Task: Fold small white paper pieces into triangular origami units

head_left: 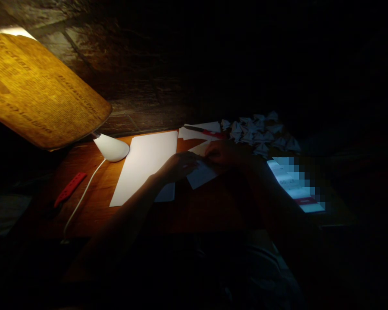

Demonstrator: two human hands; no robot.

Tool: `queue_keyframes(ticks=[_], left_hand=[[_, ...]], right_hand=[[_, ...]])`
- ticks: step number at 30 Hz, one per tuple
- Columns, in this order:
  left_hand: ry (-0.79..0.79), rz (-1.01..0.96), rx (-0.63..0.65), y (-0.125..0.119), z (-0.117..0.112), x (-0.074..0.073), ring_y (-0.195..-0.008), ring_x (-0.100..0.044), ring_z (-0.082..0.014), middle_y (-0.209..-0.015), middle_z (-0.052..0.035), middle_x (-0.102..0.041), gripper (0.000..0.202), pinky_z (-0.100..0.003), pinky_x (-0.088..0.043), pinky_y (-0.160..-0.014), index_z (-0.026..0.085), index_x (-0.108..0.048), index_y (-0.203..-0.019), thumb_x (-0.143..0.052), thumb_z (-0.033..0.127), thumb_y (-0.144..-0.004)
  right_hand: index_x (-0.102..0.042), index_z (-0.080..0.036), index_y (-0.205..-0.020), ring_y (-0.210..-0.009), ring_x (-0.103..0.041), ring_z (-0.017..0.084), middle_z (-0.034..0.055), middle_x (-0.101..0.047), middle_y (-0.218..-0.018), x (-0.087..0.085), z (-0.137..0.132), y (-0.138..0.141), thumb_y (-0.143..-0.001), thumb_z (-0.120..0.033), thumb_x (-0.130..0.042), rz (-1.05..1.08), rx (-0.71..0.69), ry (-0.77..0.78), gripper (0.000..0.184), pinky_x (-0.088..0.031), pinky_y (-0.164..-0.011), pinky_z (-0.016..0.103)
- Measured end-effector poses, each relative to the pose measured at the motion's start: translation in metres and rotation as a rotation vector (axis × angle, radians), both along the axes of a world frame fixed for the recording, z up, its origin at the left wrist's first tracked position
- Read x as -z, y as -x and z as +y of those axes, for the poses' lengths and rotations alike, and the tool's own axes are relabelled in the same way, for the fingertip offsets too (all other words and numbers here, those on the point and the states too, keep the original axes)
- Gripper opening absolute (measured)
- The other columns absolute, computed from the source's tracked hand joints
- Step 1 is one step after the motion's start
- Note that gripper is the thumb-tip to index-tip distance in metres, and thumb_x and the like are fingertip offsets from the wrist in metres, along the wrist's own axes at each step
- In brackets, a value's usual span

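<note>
Over the wooden table, both my hands are at a small white sheet of paper (203,177), which lies partly in shadow. My left hand (179,165) reaches across the edge of a stack of white paper (148,157), its fingers bent on the upper left part of the small sheet. At the sheet's top edge, my right hand (218,153) has its fingers pinched together on the paper. The dim light hides the fingertips and any fold between them. Just beyond my right hand lies a long tool with a dark blade and red handle (213,134), resting on more white paper (186,132).
Several small folded paper pieces (258,135) are heaped at the back right. A lit screen (287,183) lies on the right. At left stand a lamp with a printed shade (48,90) and white base (111,148), a white cord (84,196) and a narrow red object (70,189).
</note>
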State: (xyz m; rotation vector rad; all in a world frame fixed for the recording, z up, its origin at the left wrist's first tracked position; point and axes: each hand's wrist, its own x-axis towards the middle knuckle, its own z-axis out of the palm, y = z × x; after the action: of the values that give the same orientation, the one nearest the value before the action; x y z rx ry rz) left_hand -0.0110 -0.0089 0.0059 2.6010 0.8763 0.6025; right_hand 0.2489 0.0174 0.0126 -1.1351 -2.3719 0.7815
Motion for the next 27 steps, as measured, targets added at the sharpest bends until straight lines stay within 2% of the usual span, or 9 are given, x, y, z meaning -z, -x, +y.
queue_keyframes(ticks=[7, 13, 20, 27], left_hand=[[0.022, -0.043, 0.037, 0.003, 0.003, 0.003, -0.117, -0.079, -0.0214, -0.130, -0.0112, -0.081, 0.026, -0.039, -0.068, -0.099, 0.022, -0.081, -0.120, -0.061, 0.024, -0.104], [-0.015, 0.004, 0.131, 0.006, 0.006, -0.001, -0.125, -0.077, -0.0244, -0.133, -0.0094, -0.081, 0.024, -0.048, -0.065, -0.107, 0.024, -0.082, -0.116, -0.061, 0.022, -0.104], [0.005, -0.023, 0.129, 0.004, 0.006, -0.001, -0.120, -0.078, -0.0230, -0.126, -0.0105, -0.082, 0.026, -0.046, -0.066, -0.105, 0.024, -0.083, -0.114, -0.059, 0.023, -0.105], [-0.038, -0.034, 0.163, 0.003, 0.006, -0.002, -0.122, -0.078, -0.0245, -0.127, -0.0127, -0.082, 0.027, -0.046, -0.067, -0.105, 0.021, -0.083, -0.110, -0.058, 0.016, -0.100]], right_hand=[[-0.088, -0.023, -0.106, -0.100, -0.074, 0.020, 0.0058, -0.084, -0.109, 0.001, 0.001, -0.003, -0.089, -0.016, -0.071, -0.063, -0.036, -0.046, 0.025, -0.050, -0.090, 0.032], [-0.088, -0.024, -0.101, -0.100, -0.072, 0.021, 0.0045, -0.083, -0.108, 0.002, 0.001, -0.004, -0.091, -0.019, -0.071, -0.074, -0.054, -0.081, 0.020, -0.048, -0.093, 0.034], [-0.087, -0.026, -0.105, -0.102, -0.070, 0.023, 0.0059, -0.080, -0.111, -0.004, -0.003, 0.000, -0.093, -0.020, -0.067, -0.081, -0.046, -0.088, 0.025, -0.047, -0.091, 0.035], [-0.080, -0.016, -0.102, -0.099, -0.066, 0.022, 0.0109, -0.077, -0.112, -0.008, -0.008, 0.007, -0.099, -0.021, -0.060, -0.150, 0.029, -0.096, 0.021, -0.045, -0.088, 0.033]])
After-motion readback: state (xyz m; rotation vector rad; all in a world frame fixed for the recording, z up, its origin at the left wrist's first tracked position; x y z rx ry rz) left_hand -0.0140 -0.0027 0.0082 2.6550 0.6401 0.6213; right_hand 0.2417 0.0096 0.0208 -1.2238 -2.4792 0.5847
